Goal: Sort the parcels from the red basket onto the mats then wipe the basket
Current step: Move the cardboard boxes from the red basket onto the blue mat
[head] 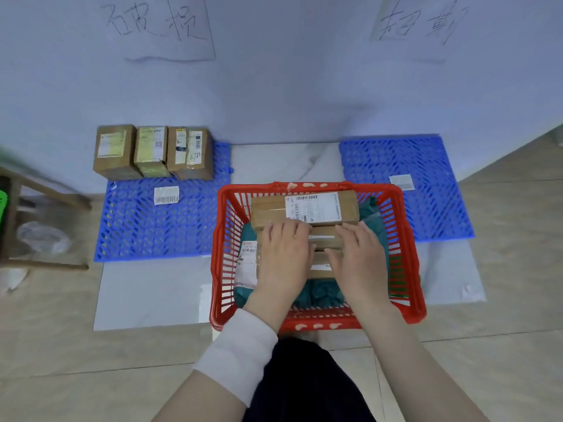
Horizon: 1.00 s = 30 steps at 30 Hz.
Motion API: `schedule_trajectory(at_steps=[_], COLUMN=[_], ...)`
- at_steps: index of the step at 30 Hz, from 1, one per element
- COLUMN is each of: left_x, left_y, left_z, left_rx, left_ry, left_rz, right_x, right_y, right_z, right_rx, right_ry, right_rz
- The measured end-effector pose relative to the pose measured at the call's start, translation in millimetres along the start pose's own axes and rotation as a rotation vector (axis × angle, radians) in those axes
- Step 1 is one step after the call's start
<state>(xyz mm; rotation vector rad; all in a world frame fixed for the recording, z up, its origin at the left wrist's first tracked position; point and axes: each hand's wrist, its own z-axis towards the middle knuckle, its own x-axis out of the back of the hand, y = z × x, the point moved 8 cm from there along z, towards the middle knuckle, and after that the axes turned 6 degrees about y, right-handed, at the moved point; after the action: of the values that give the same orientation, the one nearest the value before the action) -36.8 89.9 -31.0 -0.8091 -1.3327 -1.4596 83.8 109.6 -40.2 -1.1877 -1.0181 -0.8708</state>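
Both hands, left hand [285, 254] and right hand [355, 257], lie flat with fingers spread over a cardboard parcel [323, 239] inside the red basket [408, 245]. It looks stiff and light; gripping its nine and three o'clock edges should serve.

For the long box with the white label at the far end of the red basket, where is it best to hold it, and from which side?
Probably by its two short ends, one hand on each, coming from above. The long box lies flat across the basket, on top of other parcels, so its top and ends are free while the basket walls block a sideways approach. Both the left hand and right hand rest just before it.
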Motion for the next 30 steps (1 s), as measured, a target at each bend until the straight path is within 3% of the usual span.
schedule_trajectory(at_steps=[6, 10, 16, 22, 27, 30], left_x=[-8, -28, -63, -87, -120, -147], left_y=[23, 33, 52, 54, 39, 28], left_z=[5, 8, -2, -47, -87, -103], left_rx=[0.014, 0.116, 0.403, 0.753, 1.123, 1.409], left_ry=[0.021, 0.053, 0.050, 0.027, -0.007, 0.138], left_rz=[0.057, 0.116, 0.166, 0.124, -0.189, -0.563], right_x=[1, -7, -37, -65, -98, -119], right_y=[19, 43, 85, 111, 122, 125], right_z=[11, 29, 55, 55, 50, 53], right_rx=[0.035, 0.101, 0.174, 0.128, 0.005, -0.095], right_ry=[-0.062, -0.152, -0.409, -0.619, -0.726, -0.770], right_rz=[0.015, 0.033, 0.093, 0.204, 0.217, 0.247])
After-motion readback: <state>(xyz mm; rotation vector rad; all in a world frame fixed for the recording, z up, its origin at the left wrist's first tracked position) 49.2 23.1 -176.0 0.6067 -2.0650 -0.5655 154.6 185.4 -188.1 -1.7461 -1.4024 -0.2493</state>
